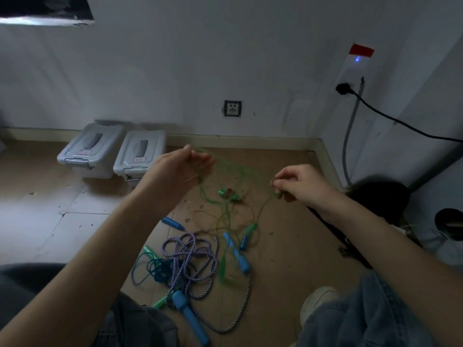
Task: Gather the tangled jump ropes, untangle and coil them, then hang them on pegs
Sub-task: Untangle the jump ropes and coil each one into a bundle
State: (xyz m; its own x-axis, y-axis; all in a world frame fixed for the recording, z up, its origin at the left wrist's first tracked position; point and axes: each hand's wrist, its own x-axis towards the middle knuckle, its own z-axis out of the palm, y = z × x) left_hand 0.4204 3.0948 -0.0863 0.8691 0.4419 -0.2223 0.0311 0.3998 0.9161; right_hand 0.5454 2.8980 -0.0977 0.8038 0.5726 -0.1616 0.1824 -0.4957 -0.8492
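A thin green jump rope (226,171) stretches in the air between my hands and trails down to the floor. My left hand (184,165) is raised and holds loops of it in curled fingers. Lower and to the right, my right hand (299,182) pinches the same rope. On the brown floor below lies a purple-and-white braided rope (198,259) with blue handles (190,316), a dark teal rope (150,269) tangled at its left, and more blue handles (236,251) among green cord. No pegs are in view.
Two grey lidded storage boxes (115,151) stand against the white wall at the back left. A black cable (400,121) runs from a wall socket at the right. My knees in jeans and a white shoe (318,301) frame the rope pile.
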